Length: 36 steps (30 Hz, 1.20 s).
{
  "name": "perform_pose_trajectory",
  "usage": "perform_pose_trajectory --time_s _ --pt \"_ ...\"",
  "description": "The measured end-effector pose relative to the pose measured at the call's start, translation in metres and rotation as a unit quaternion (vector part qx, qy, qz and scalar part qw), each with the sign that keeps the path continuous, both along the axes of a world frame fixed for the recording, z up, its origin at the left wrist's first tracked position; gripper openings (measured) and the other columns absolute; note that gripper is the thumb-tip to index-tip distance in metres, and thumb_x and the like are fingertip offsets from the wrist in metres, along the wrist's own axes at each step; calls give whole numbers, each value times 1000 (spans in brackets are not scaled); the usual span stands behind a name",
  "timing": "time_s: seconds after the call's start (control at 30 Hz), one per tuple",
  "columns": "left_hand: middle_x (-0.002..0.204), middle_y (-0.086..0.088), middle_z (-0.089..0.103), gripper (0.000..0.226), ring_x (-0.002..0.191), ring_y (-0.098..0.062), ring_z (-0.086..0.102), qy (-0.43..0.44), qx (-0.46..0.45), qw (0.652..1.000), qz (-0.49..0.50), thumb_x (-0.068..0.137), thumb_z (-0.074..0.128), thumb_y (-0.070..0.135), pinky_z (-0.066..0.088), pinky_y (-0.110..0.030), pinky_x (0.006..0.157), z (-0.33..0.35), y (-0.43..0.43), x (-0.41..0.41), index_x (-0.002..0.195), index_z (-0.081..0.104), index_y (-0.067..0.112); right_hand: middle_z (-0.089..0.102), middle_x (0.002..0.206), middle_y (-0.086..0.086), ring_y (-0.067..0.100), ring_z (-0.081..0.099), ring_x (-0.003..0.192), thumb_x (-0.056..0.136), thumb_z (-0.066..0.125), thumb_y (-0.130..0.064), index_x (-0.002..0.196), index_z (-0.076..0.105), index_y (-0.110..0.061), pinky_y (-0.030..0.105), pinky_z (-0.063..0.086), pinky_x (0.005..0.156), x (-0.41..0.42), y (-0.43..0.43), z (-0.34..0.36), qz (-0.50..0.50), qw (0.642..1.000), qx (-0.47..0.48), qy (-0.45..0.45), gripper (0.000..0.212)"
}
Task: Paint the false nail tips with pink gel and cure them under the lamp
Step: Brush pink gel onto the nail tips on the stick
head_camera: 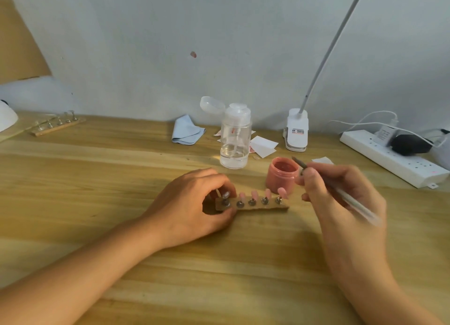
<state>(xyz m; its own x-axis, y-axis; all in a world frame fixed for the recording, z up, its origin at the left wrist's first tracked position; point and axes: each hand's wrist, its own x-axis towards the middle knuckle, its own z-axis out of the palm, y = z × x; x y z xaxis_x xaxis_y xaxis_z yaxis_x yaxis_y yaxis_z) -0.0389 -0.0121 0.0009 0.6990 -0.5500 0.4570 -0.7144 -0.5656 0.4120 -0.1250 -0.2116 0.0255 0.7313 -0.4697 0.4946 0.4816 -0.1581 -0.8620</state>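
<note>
Brown holder strip (pixel 258 206) lies just left of the table's middle, its long axis running left to right, roughly parallel to the near edge. The left hand (pixel 194 203) pinches its left end, thumb on the near side and curled fingers on the far side. Five metal pegs stand in a row along it. Four carry pink false nail tips (pixel 282 192) that point away toward the far edge; what sits on the leftmost peg is lost among the fingers.

The right hand (pixel 341 198) hovers just right of the strip, with thumb and fingers pinching a brush (pixel 353 203) near its bristle end. The brush runs diagonally, its dark tip pointing up and left beside the jar and its white handle trailing toward the near right corner.

An open pink jar (pixel 282 175) stands just behind the strip's right end, with pink gel inside. Behind and left of it is a clear pump bottle (pixel 235 139), lid flipped back and clear liquid filling its lower part.

Along the far edge of the table (pixel 97 178) lie a blue cloth (pixel 187 130), white paper squares (pixel 263 145), a white clip lamp (pixel 296 132) and, toward the right corner, a power strip (pixel 392 161). A second holder strip (pixel 58 125) lies near the far left corner.
</note>
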Motion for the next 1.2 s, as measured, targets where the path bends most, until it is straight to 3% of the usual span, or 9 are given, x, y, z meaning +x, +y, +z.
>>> perform_pose_trajectory --time_s 0.13,0.27,0.43,0.53,0.63,0.8,0.93,1.1,1.2 --pt "88 24 57 20 84 1 58 6 -8 1000 3 76 65 48 46 -19 72 -1 0 0 92 65 36 65 56 5 10 54 46 90 61 -5 78 54 -1 17 44 46 -10 16 -1 37 998 51 15 15" --pt "93 22 59 20 89 -1 58 9 -3 1000 5 77 64 46 48 -25 77 0 0 -1 95 67 38 67 59 15 17 58 46 91 58 -2 87 53 2 21 49 49 -16 30 -8 100 989 81 75 8" --pt "90 22 58 16 87 -4 58 2 -12 1000 3 80 69 44 48 -25 76 0 -1 -1 94 68 36 63 53 11 17 48 39 88 64 -6 67 47 -7 21 45 56 -14 28 -7 73 980 128 130 27" --pt "88 23 57 18 86 -4 58 1 -16 1000 2 79 67 46 46 -22 74 0 -1 -1 93 68 35 60 50 10 16 46 36 85 64 -5 63 45 -11 16 43 45 -13 29 -7 61 979 143 131 30" --pt "88 25 55 20 85 -3 58 1 -14 1000 -2 79 66 48 46 -21 73 -1 -1 0 94 67 35 58 48 8 16 47 38 85 63 -5 63 46 -12 17 44 44 -13 28 -8 56 979 146 129 29" --pt "90 23 57 18 86 -3 59 4 -17 1000 -2 79 69 44 49 -27 73 -2 -1 0 95 67 36 62 52 11 13 48 39 82 62 1 70 48 1 15 40 42 -12 29 -10 76 981 112 141 19" --pt "89 23 56 21 86 -4 58 3 -17 1000 -3 78 64 49 49 -27 73 -1 -1 0 94 67 36 61 51 11 12 46 39 83 63 -1 72 45 7 15 39 42 -13 29 -10 76 982 115 132 23" --pt "89 22 56 23 86 -5 58 1 -15 1000 -2 77 61 51 48 -27 74 0 -1 0 94 67 36 61 50 11 6 51 48 83 62 -1 69 46 3 14 39 42 -13 29 -9 80 982 113 131 22" --pt "88 22 56 23 86 -5 58 2 -14 1000 -1 77 61 51 48 -27 74 0 -1 -1 93 67 36 61 50 8 4 51 44 83 65 -1 69 48 0 15 40 46 -12 30 -9 77 982 116 127 22"
